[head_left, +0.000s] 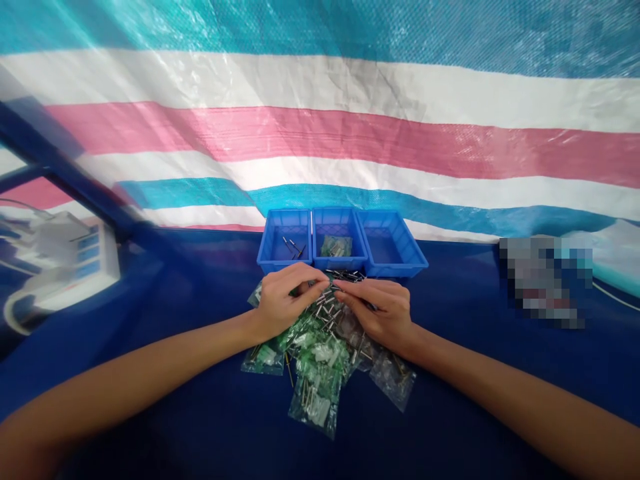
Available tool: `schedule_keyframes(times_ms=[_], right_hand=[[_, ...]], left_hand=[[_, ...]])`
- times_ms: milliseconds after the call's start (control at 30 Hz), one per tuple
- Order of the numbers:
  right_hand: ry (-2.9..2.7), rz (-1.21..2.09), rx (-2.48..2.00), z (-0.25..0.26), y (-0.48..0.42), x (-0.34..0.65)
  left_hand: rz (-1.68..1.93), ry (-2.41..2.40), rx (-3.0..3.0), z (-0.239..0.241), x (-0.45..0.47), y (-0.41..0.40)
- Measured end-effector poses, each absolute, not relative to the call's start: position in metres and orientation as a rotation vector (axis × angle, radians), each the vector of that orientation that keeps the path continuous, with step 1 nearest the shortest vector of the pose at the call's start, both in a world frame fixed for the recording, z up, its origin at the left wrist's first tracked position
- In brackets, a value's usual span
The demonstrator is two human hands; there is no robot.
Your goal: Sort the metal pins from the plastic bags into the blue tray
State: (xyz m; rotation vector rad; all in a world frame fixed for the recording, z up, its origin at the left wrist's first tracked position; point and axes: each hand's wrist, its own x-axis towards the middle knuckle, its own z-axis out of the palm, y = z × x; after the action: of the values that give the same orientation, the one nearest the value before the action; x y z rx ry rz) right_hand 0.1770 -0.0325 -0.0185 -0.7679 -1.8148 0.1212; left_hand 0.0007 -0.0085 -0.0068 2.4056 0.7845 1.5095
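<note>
My left hand (287, 298) and my right hand (379, 308) meet over a pile of small clear bags and loose metal pins. The fingers of both are pinched together, fingertips almost touching; whatever small piece lies between them is too small to make out. Beneath them spread loose metal pins (327, 310), which look like rivets or screws. Clear plastic bags (316, 400), some greenish with white and metal pieces inside, fan out toward me. Another bag (394, 381) lies below my right wrist.
Behind my hands stand three blue bins: the left bin (285, 268) holds a few metal pins, the middle bin (340, 267) a filled bag, beside the right bin (397, 271). A white power strip (85, 267) is at left. A blurred-out item (543, 283) lies at right.
</note>
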Motion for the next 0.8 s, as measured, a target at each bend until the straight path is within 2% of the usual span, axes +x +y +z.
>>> schedule_keyframes(times_ms=[800], right_hand=[[-1.832, 0.133, -0.736, -0.0199, -0.0328, 0.1767]], left_hand=[[1.496, 0.768, 2.418, -0.0061, 0.0005, -0.0093]])
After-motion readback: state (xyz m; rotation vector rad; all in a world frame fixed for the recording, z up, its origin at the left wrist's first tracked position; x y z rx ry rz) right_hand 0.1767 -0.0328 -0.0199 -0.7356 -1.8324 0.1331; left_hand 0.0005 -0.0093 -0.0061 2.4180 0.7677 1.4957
